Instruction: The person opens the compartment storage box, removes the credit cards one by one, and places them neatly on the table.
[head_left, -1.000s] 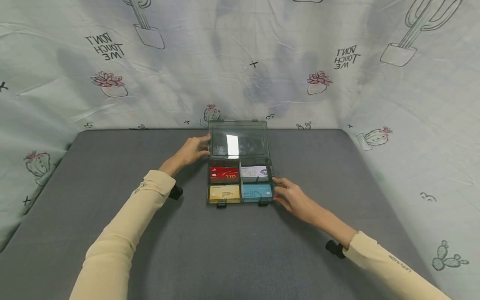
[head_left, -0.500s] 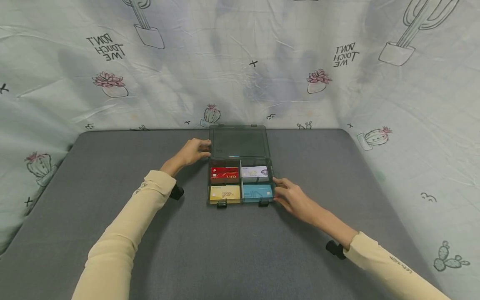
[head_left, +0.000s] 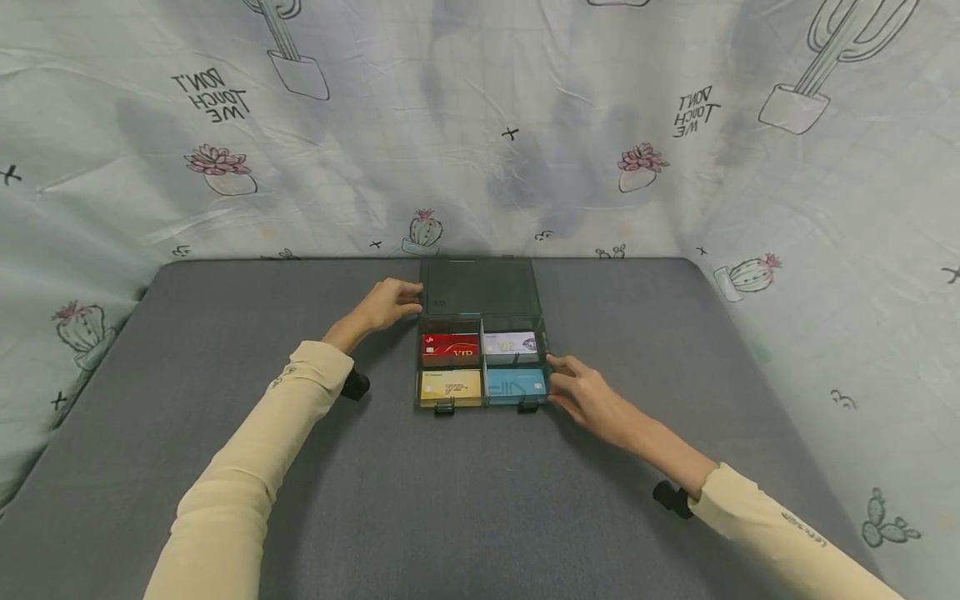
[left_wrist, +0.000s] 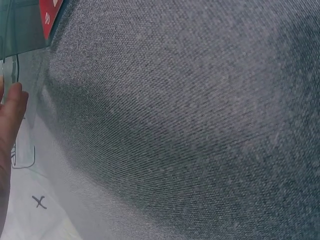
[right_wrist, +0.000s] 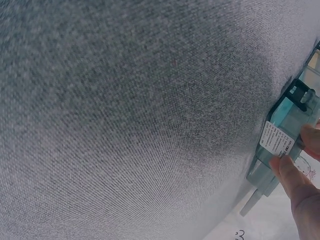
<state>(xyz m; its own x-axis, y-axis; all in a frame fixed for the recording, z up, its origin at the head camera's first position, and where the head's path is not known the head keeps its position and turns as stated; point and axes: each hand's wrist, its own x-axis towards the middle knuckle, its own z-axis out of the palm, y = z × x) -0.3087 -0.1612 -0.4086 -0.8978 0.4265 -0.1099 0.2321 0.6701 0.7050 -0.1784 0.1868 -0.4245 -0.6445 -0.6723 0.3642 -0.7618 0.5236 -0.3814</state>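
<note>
A translucent dark plastic card box (head_left: 483,392) lies on the table with its hinged lid (head_left: 480,287) leaning back. Its compartments hold red VIP cards (head_left: 450,344), white VIP cards (head_left: 510,342), yellow cards (head_left: 450,383) and blue cards (head_left: 516,382). My left hand (head_left: 380,304) holds the lid's left edge near the hinge between thumb and fingers. On the other side, my right hand (head_left: 588,400) grips the box's right wall. The right wrist view shows those fingertips beside a white label (right_wrist: 276,139). Only part of my left hand (left_wrist: 11,120) appears in its wrist view.
Two dark latches, a left one (head_left: 445,407) and a right one (head_left: 528,405), project from the box front. Grey cloth covers the table (head_left: 465,500). A white curtain (head_left: 480,167) printed with cacti hangs behind the table and along its sides.
The lid has tipped farther back, and the bright reflection on it is gone. My left hand has shifted very slightly; my right hand stays at the box's side.
</note>
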